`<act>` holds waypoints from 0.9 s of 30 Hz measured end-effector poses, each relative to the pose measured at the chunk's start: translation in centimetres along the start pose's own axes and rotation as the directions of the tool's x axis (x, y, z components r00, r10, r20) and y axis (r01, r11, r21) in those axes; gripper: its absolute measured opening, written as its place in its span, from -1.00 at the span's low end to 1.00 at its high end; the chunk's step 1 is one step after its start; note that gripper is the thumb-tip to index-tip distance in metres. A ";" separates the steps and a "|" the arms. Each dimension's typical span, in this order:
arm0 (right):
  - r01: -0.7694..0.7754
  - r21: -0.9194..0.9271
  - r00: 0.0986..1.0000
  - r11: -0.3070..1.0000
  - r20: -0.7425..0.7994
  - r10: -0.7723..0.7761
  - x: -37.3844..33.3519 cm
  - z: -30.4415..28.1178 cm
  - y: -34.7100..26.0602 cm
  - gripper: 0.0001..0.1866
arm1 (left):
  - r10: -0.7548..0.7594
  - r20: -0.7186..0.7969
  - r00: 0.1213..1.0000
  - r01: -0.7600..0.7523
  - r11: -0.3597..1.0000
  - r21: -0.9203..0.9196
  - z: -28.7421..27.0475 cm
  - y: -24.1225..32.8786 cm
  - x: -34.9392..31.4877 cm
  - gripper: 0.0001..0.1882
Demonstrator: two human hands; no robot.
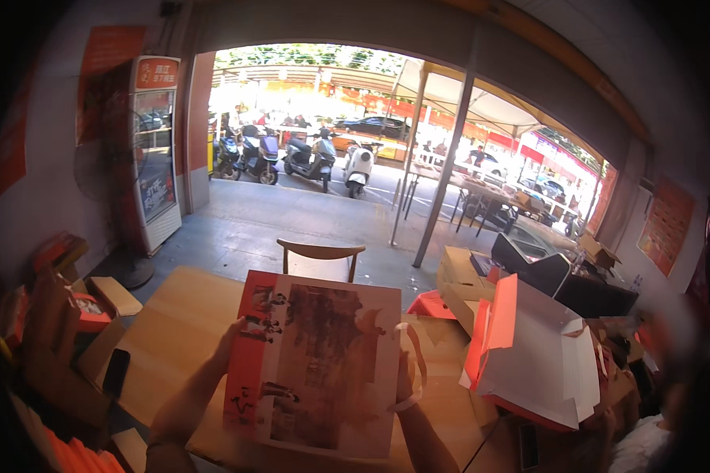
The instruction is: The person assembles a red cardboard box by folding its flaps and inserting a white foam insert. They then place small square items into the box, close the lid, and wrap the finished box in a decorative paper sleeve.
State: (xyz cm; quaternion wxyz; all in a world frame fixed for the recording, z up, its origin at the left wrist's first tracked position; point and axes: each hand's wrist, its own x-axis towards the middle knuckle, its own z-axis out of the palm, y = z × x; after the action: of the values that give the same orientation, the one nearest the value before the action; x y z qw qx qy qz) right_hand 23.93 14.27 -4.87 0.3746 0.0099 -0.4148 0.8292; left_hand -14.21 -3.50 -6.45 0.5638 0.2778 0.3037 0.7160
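Observation:
A flat printed gift box [315, 363], red along its left side with a dark picture on a pale face, is held upright in front of me over the wooden table [173, 315]. My left hand [232, 344] grips its left edge, the fingers partly hidden behind it. On the opposite edge my right hand [405, 377] holds the box beside a pale ribbon handle [420, 363] that loops out from that side. To the right of it lies an open carton [536, 355], white inside, with red flaps raised.
A wooden chair [321, 251] stands beyond the table. Cardboard boxes [55, 370] crowd the left, near a dark phone [116, 374]. Another phone [528, 446] lies at lower right, close to a person's white sleeve [643, 445]. A display fridge [156, 158] stands by the open shopfront, scooters outside.

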 end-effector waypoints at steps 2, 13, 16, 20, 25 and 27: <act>-0.006 -0.113 0.994 0.994 -0.105 -0.006 0.2 2.0 -0.6 -0.13 | 0.004 -0.020 1.000 -0.004 1.000 0.014 0.2 -0.1 -0.2 -0.45; -0.150 -0.215 0.976 0.965 -0.190 0.110 -1.2 1.3 -3.4 -0.11 | -0.037 -0.088 0.995 0.038 0.999 0.014 3.4 -0.4 -1.0 -0.50; -0.187 -0.301 0.978 0.935 -0.149 0.147 -1.2 -3.0 -3.2 -0.40 | -0.038 -0.086 0.996 0.040 0.999 0.022 2.9 -1.1 -0.3 -0.50; -0.446 -0.820 0.886 0.359 -0.346 0.310 -2.0 -6.1 -7.4 -0.46 | -0.003 -0.096 0.995 0.008 0.999 0.046 1.6 -1.4 0.0 -0.49; -0.785 -0.617 0.544 0.048 -0.651 0.529 -1.8 -4.0 -11.1 -0.23 | 0.052 -0.109 0.993 -0.047 0.998 0.048 -1.1 -1.8 -0.2 -0.49; -0.738 -0.672 0.472 -0.066 -0.583 0.661 -2.2 -2.6 -10.7 -0.09 | 0.091 -0.098 0.991 -0.087 0.995 0.045 -2.6 -2.2 0.1 -0.48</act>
State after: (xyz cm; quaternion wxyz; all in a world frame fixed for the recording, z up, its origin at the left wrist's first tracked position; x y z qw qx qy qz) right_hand 33.06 18.77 0.00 -0.1490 -0.4310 -0.7055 0.5425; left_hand -14.76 -3.34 -9.77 0.5097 0.2663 0.3333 0.7472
